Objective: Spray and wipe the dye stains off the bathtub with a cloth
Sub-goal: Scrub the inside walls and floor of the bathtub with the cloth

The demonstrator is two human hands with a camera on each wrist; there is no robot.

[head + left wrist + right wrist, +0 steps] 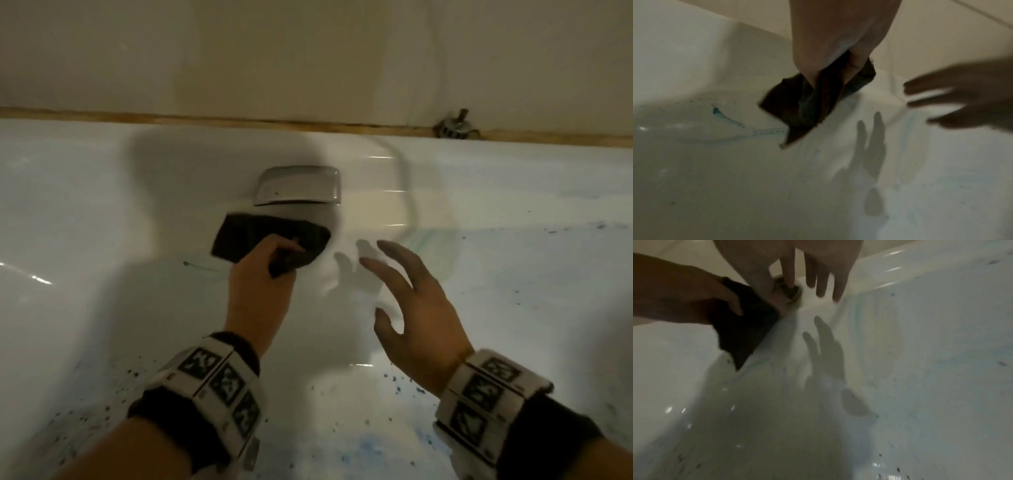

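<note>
My left hand (270, 260) grips a dark cloth (246, 240) and holds it against the white bathtub wall (102, 212), just below a chrome overflow cover (298, 186). In the left wrist view the cloth (807, 105) hangs bunched under my fingers, with a teal dye streak (729, 118) to its left. My right hand (404, 291) hovers to the right of the cloth with fingers spread, holding nothing; its skin is dye-stained. The right wrist view shows those fingers (822, 280) above the tub, the cloth (744, 332) to their left. Blue dye specks (394, 380) dot the near tub surface.
A beige tiled wall (308, 51) rises behind the tub rim, with a brownish seal line along it. A small metal fitting (454, 128) sits on the rim at the right. Faint bluish smears (513, 222) cover the tub's right side.
</note>
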